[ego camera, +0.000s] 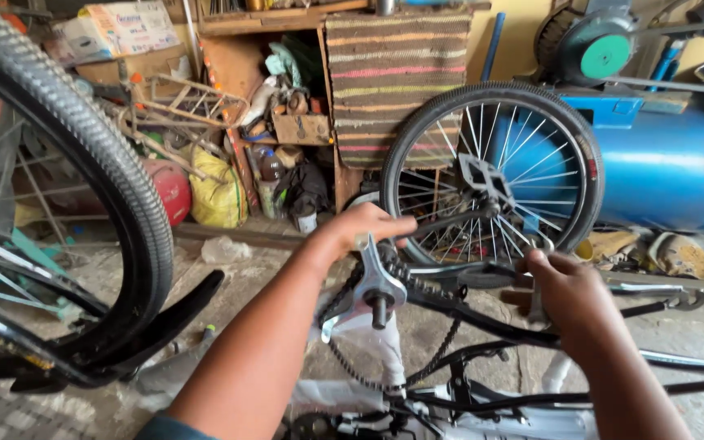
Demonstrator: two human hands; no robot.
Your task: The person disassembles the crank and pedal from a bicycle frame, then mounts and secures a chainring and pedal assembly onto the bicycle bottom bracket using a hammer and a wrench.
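Observation:
A white-framed bicycle [385,358] stands upside down in front of me. My left hand [364,226] is closed around the black crank arm [450,220] just above the silver crank spider and axle [379,297]. The crank arm runs up to a grey pedal [482,175]. My right hand [570,292] is closed over a black frame tube [482,319] beside the rear wheel [490,163]. What its fingers press underneath is hidden. The chain [350,363] hangs loosely below the chainring.
The front wheel's tyre [136,204] and a black mudguard [181,314] fill the left. A blue tank [670,171] sits at right, with cluttered wooden shelves [287,122] and a striped cloth [393,65] behind. A spanner-like metal piece [682,301] lies right of my right hand.

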